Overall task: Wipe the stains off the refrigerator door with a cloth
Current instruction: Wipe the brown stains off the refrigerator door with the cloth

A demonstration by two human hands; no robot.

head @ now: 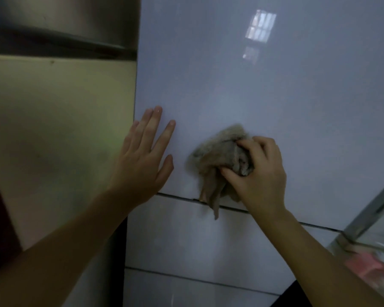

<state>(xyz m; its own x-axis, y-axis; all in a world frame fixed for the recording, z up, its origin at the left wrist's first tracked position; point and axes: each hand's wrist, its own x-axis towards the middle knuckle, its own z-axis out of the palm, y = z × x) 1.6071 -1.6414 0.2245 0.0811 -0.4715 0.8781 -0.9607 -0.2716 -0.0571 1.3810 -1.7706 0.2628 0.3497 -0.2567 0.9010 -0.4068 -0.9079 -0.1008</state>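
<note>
Wiping is the step in hand: my right hand [258, 171] clenches the bunched cloth [220, 160] against the refrigerator door [231, 85], just beside my left hand [142, 156], splayed flat on it. Next, I judge, calls for firm strokes across unwiped glass.

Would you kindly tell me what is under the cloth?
The cloth, bunched in the right hand, presses on the refrigerator door; its tail hangs over the seam. Any stain beneath is covered.
</note>
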